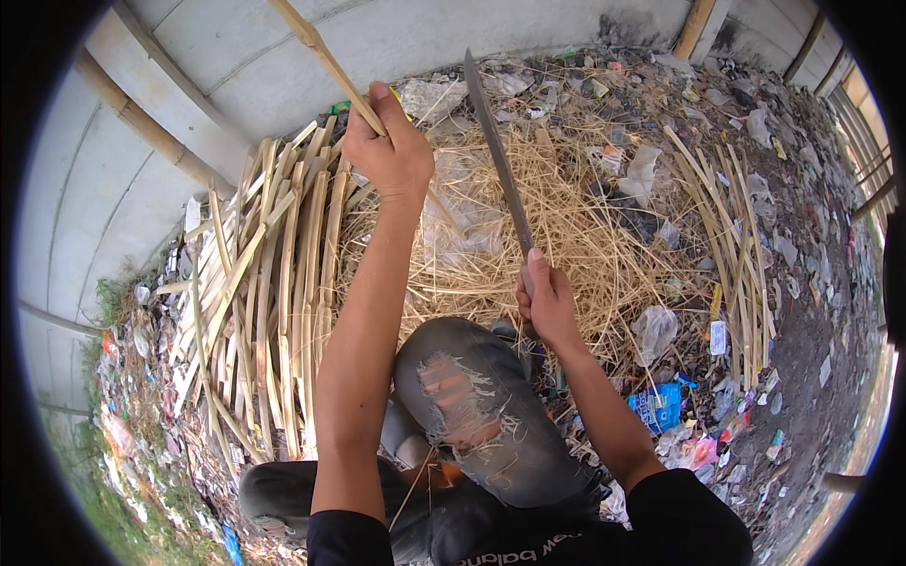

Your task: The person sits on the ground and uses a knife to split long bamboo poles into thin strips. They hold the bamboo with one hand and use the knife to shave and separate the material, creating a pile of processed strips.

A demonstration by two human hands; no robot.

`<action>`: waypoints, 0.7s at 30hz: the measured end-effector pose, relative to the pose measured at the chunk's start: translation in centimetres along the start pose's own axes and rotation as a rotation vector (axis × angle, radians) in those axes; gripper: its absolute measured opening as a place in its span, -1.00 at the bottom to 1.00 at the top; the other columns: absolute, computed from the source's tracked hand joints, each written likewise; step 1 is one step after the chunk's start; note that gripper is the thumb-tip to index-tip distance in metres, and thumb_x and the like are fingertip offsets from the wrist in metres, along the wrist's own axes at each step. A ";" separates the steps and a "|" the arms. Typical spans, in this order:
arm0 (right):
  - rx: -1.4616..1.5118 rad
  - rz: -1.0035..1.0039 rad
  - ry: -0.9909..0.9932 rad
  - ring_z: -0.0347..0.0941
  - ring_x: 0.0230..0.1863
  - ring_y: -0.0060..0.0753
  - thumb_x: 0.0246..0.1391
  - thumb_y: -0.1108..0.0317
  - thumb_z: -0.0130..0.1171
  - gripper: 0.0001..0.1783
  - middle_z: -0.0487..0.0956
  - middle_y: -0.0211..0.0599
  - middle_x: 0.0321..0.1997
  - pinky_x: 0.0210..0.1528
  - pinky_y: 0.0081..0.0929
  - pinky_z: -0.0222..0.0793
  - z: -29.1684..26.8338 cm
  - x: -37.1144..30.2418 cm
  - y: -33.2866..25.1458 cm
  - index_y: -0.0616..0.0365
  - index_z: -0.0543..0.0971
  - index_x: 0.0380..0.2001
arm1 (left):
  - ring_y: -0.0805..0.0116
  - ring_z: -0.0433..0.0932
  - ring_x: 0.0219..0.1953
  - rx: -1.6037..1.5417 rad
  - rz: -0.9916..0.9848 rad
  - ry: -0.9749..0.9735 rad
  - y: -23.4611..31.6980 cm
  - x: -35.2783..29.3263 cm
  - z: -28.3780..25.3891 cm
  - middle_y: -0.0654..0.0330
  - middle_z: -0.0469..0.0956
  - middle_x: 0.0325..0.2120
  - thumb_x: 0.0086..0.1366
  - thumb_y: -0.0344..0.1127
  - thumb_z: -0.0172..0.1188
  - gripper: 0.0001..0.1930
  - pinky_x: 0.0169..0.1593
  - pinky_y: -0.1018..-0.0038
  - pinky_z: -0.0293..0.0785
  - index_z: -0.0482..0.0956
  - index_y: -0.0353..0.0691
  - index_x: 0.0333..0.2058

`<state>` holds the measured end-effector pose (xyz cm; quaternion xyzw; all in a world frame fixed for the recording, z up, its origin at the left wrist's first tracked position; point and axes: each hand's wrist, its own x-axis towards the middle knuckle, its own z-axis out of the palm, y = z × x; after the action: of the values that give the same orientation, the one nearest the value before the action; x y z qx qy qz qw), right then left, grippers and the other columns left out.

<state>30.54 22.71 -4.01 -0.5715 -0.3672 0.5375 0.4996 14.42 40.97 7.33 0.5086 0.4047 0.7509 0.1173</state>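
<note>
My left hand (392, 146) is closed around a bamboo strip (326, 58), which slants from the upper left down through my fist toward the shavings. In my right hand (547, 297) is a machete (498, 151), its long dark blade pointing up and slightly left, apart from the strip. Its handle is mostly hidden inside my fist. Thin bamboo shavings (566, 226) lie in a loose heap on the ground below both hands. To the left of my left forearm is a large pile of split bamboo strips (293, 245).
A smaller bundle of bamboo strips (731, 255) lies at the right. Plastic litter covers the dark ground, including a blue wrapper (658, 407). A grey panel wall (274, 66) with bamboo poles (151, 127) stands behind. My bent knee (472, 406) sits between my arms.
</note>
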 end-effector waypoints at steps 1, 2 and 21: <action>0.107 -0.101 0.010 0.27 -0.64 -0.53 0.43 -0.22 -0.21 -0.31 0.32 -0.46 -0.71 -0.57 -0.46 0.16 0.3 -0.2 -0.8 0.13 0.37 -0.59 | 0.46 0.24 -0.62 -0.020 0.011 0.005 -0.1 0.0 0.0 0.27 0.34 -0.73 0.51 -0.16 0.08 -0.55 -0.51 0.40 0.15 0.39 -0.29 -0.57; 0.187 -0.181 0.028 0.27 -0.63 -0.52 0.40 -0.27 -0.20 -0.30 0.31 -0.47 -0.69 -0.56 -0.46 0.17 0.7 -0.6 -0.6 0.15 0.38 -0.56 | 0.46 0.24 -0.62 -0.038 0.022 0.011 -0.3 -0.1 0.0 0.27 0.35 -0.72 0.50 -0.17 0.10 -0.56 -0.51 0.40 0.15 0.40 -0.29 -0.57; 0.062 -0.411 0.015 0.28 -0.64 -0.62 0.46 -0.11 -0.16 -0.36 0.36 -0.42 -0.68 -0.58 -0.55 0.19 0.1 -0.6 10.7 0.17 0.38 -0.60 | 0.57 0.22 -0.62 -0.123 -0.058 0.023 -0.7 0.5 -1.5 0.34 0.28 -0.72 0.50 -0.17 0.07 -0.55 -0.54 0.49 0.10 0.35 -0.26 -0.60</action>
<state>29.09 19.68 -14.17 -0.4727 -0.4558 0.4310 0.6189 12.76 41.01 6.91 0.4797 0.3736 0.7765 0.1655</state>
